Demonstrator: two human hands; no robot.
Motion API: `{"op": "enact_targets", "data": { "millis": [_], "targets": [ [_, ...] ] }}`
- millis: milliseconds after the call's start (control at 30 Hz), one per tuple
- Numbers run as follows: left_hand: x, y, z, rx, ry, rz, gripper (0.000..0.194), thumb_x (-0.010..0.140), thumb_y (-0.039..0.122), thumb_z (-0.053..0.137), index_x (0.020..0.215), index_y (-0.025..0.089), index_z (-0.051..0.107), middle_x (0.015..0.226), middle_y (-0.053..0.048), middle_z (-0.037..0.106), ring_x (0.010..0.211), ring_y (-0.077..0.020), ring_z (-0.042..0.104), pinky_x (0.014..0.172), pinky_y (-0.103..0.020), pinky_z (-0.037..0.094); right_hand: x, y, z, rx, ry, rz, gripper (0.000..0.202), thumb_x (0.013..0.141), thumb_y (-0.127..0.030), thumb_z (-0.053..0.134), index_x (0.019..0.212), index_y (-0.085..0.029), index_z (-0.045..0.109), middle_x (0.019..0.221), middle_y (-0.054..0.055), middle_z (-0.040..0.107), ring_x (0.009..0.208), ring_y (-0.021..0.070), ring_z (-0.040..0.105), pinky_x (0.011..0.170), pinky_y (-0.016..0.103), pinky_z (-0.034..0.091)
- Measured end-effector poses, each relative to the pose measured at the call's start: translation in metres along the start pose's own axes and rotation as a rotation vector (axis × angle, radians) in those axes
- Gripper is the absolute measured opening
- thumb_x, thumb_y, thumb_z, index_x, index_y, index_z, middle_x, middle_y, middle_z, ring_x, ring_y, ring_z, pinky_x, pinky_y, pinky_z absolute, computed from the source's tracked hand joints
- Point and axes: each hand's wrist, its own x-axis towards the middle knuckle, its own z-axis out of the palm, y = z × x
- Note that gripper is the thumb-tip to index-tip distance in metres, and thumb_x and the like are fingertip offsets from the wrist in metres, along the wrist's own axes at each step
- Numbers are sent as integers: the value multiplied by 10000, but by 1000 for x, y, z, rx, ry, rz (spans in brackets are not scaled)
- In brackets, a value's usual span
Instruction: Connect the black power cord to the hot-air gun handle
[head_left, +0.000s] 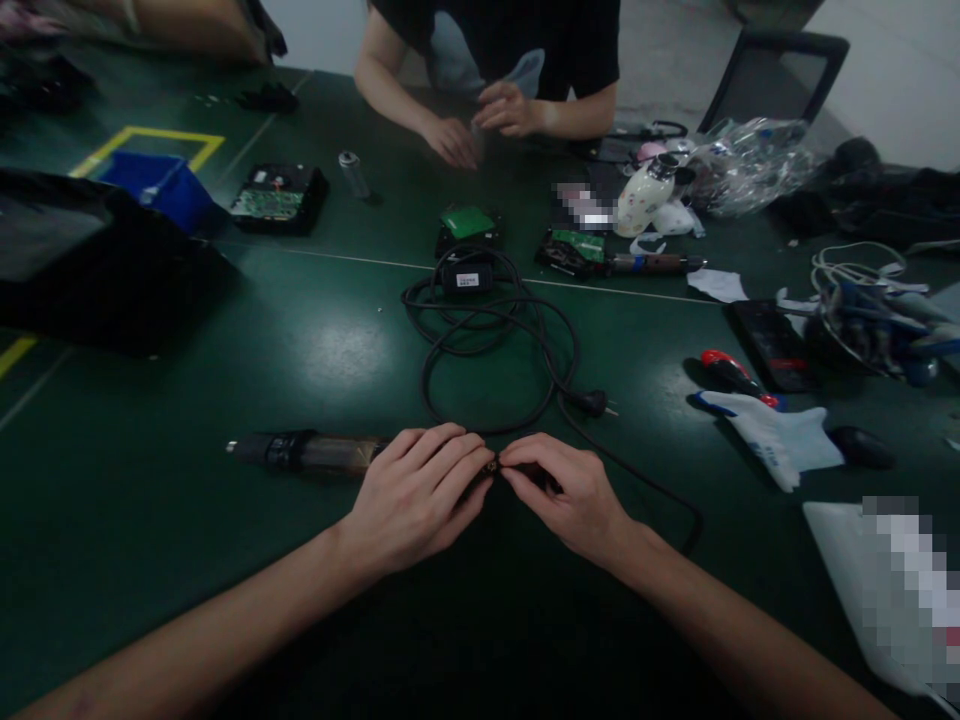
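An electric screwdriver (pixel 330 453) lies across the green table with its bit end pointing left. Wrapped over its rear part is my left hand (pixel 427 490), fingers closed around the body. The tool's round back end shows between my two hands. Thumb and forefinger of my right hand (pixel 574 490) are pinched together right at that end; the small dark thing under them is mostly hidden, and I cannot tell whether it is a connector. Just beyond my hands lies a coiled black cable (pixel 574 350) with a small power adapter (pixel 466 280) and a mains plug (pixel 589 403).
Hard drives (pixel 277 198) and another screwdriver (pixel 656 264) lie farther back, before a person's hands (pixel 480 130). At left are a black bag (pixel 97 270) and blue bin (pixel 161 190). A glove (pixel 780 435), red-handled tool (pixel 727 372) and phone (pixel 772 345) lie right.
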Motion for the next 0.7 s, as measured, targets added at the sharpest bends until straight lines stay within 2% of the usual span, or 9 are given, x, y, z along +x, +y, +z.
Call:
{"op": "enact_targets", "data": {
  "millis": [333, 533, 700],
  "targets": [
    [-1, -1, 0, 12, -17, 26, 265, 949, 229, 674, 1211, 210, 702, 1215, -60, 756, 1151, -250, 681, 885, -395, 497, 0, 1, 1, -2, -3, -2, 120, 1027, -216, 603, 1110, -214, 690, 1032, 61, 741, 910, 184, 711, 763, 307, 587],
    [1, 0, 0, 19, 0, -1, 248, 968, 270, 678, 1199, 179, 689, 1220, -69, 754, 1149, -244, 680, 896, -385, 494, 0, 1, 1, 0, -2, 6, 107, 1028, -216, 609, 1105, -214, 684, 1048, 57, 742, 937, 181, 711, 791, 306, 585],
    [0, 0, 1, 35, -2, 12, 217, 965, 224, 676, 1179, 193, 693, 1210, -51, 759, 1143, -232, 684, 892, -377, 488, 0, 2, 1, 3, -4, -3, 119, 1024, -206, 607, 1112, -215, 686, 1035, 56, 741, 919, 180, 709, 753, 296, 581]
  ]
}}
